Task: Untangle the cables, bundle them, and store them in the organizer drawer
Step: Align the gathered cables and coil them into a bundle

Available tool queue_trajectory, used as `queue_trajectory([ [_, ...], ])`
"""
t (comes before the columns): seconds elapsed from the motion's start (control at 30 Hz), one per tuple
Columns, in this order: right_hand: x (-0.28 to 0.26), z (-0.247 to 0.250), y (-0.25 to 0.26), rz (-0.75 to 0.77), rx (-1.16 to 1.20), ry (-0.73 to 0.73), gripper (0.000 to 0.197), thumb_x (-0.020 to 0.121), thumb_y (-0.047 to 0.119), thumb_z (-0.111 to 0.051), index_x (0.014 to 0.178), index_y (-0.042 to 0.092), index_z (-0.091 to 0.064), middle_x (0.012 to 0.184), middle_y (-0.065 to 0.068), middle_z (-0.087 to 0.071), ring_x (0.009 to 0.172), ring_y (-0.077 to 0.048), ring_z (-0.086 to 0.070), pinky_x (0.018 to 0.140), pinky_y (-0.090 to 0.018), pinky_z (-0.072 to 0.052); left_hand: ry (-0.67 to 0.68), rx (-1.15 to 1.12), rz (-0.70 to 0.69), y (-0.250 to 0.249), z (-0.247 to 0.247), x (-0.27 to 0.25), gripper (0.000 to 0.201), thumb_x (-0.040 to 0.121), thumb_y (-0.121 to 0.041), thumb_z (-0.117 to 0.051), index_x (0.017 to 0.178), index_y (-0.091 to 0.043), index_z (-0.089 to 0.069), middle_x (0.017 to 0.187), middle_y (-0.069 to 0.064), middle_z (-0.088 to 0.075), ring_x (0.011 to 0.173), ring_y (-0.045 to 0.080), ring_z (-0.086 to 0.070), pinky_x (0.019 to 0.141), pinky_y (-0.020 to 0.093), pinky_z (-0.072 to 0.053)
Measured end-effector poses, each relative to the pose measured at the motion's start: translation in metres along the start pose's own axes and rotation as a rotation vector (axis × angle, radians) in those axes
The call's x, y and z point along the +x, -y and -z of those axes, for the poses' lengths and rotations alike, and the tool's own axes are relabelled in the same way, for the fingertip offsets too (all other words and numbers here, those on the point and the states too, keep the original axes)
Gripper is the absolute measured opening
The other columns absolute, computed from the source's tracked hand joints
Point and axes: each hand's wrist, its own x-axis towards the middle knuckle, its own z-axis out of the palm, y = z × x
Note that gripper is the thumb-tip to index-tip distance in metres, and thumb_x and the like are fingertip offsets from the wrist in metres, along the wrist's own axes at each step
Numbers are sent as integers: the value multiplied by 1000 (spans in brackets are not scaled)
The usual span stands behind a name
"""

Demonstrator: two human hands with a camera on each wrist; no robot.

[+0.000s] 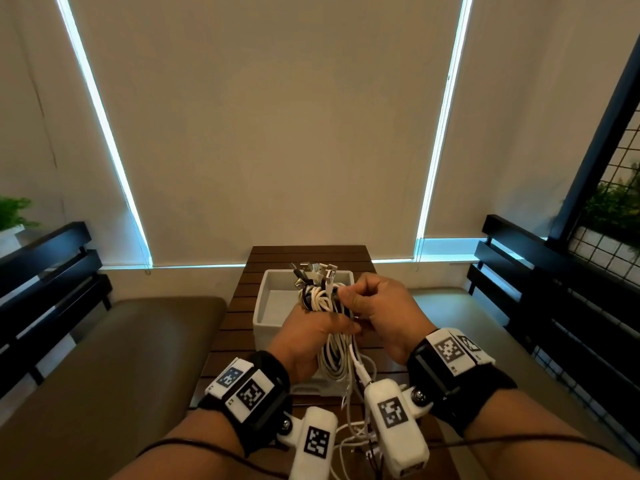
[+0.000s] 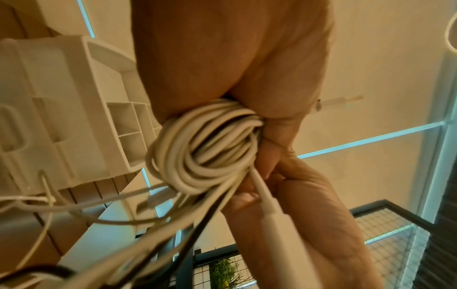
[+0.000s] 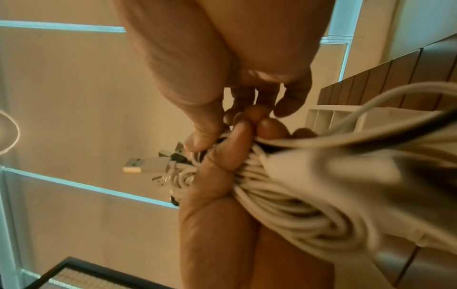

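Observation:
A bundle of white and black cables (image 1: 323, 303) is held upright above the white organizer drawer (image 1: 268, 311). My left hand (image 1: 311, 327) grips the middle of the coil (image 2: 205, 148), thumb across it. USB plugs (image 1: 313, 271) stick up from the top of the bundle. My right hand (image 1: 377, 306) pinches a strand at the upper part of the bundle (image 3: 247, 127), fingertips against the left thumb. Loose cable ends (image 1: 349, 441) hang down between my wrists to the table. A white plug (image 3: 146, 167) juts out sideways in the right wrist view.
The drawer stands on a narrow dark slatted wooden table (image 1: 239, 296). Cushioned benches (image 1: 138, 344) with black backrests flank it on both sides. A wire grid panel with plants (image 1: 609, 216) stands at the right. Window blinds close off the far side.

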Motion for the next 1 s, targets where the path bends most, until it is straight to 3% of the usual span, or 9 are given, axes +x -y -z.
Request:
queue_trajectory([
  [0.07,1,-2,-5,-22,-15,61,26,79,32,-74,91,13,-60,87,-8,-68,77,-21,-66,70,-39,-54,-21,-29,-1,1,1,2,36,79,7,-61,112,-4,-67,100,24,-70,81,27,-69,67,35,-54],
  [0.17,1,-2,-19,-131,-94,283,83,59,52,-84,124,19,-45,113,-8,-67,108,-23,-65,96,-44,-52,-70,-47,25,-2,2,4,27,84,-13,-65,110,-4,-68,100,19,-71,91,29,-68,71,38,-53],
  [0.23,-1,-1,-28,-156,-93,457,80,66,26,-85,132,17,-41,121,-11,-65,115,-25,-62,101,-44,-48,-101,-55,30,-5,2,5,19,82,-13,-68,98,-2,-67,85,13,-70,80,25,-69,68,36,-53],
  [0.3,-6,-2,-29,-146,-109,525,63,70,-1,-75,126,13,-51,113,-11,-68,108,-27,-65,96,-42,-50,-119,-68,51,-6,0,7,11,78,-11,-71,83,-3,-65,70,11,-63,64,23,-66,62,33,-53],
  [0.4,-9,-4,-23,-139,-138,464,43,67,-7,-68,106,11,-63,97,-15,-69,91,-34,-64,84,-47,-52,-172,-110,55,-5,-1,9,14,72,-15,-71,72,-7,-60,63,10,-54,54,23,-59,55,32,-49],
  [0.63,-8,-6,-6,-14,-367,399,32,69,-5,-74,99,2,-68,91,-15,-73,79,-25,-70,82,-45,-56,-199,-142,-53,-7,-3,7,35,76,-18,-75,109,-7,-69,102,18,-72,91,29,-70,68,36,-56],
  [0.8,-8,-11,-8,7,-369,378,49,64,-6,-74,108,11,-65,96,-8,-73,90,-21,-71,85,-42,-57,-99,-106,54,-9,-3,4,63,57,-32,-84,112,-6,-70,114,19,-70,106,30,-68,91,47,-54],
  [0.9,-14,-12,-7,-49,-304,377,38,66,-8,-70,102,0,-63,86,-12,-70,77,-24,-68,70,-37,-56,10,-113,59,-9,1,2,57,67,-31,-79,116,-4,-68,120,20,-67,111,32,-65,85,41,-54],
  [1.0,-18,-9,-9,-133,-211,399,35,65,-11,-68,98,-3,-60,82,-15,-61,73,-29,-62,61,-38,-54,169,-333,-26,-5,9,2,76,65,-33,-82,132,-6,-56,126,17,-64,116,29,-60,93,41,-52],
])
